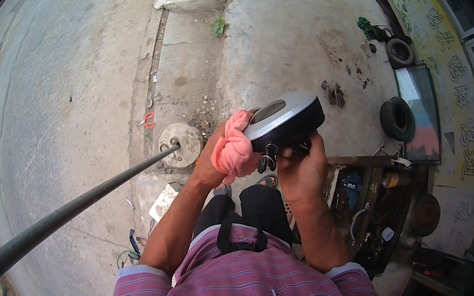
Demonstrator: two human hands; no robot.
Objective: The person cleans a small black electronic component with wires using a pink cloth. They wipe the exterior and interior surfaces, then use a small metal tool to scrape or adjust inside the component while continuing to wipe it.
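Note:
In front of my chest I hold a rounded device housing (288, 118), silver on top and black below, with a dark oval patch; I cannot make out its exact kind. A pink cloth (233, 149) is bunched in my left hand (212, 161), closed and pressed against the housing's left side. The cloth hides most of those fingers. From below, my right hand (303, 169) grips the black underside with bent fingers. Dark looped cables (268, 157) hang from the housing's near side, between the two hands.
At left, a grey pole (87, 205) slants to a round concrete base (181, 144). Red-handled scissors (149, 121) lie beyond it. At right are a cluttered low bench (371, 196), tires (397, 120) and a leaning glass pane (417, 92). A concrete step (192, 3) stands ahead.

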